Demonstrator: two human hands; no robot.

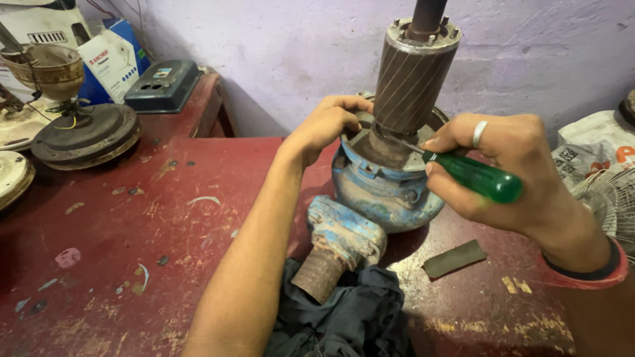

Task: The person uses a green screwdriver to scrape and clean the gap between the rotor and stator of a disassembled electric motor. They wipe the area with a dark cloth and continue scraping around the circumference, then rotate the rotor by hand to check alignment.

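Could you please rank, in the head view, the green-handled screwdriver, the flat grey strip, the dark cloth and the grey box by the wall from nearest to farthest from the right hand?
From the right hand:
1. Green-handled screwdriver, held in it.
2. Flat grey strip, on the table just below.
3. Dark cloth, lower centre.
4. Grey box, far left by the wall.

Repair workshop: scarred red counter, stripped fan motor at ten o'clock, wire fan guard at three, grimy wall.

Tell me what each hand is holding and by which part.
The right hand holds a screwdriver by its green handle. The left hand grips the rim of the blue pump housing.
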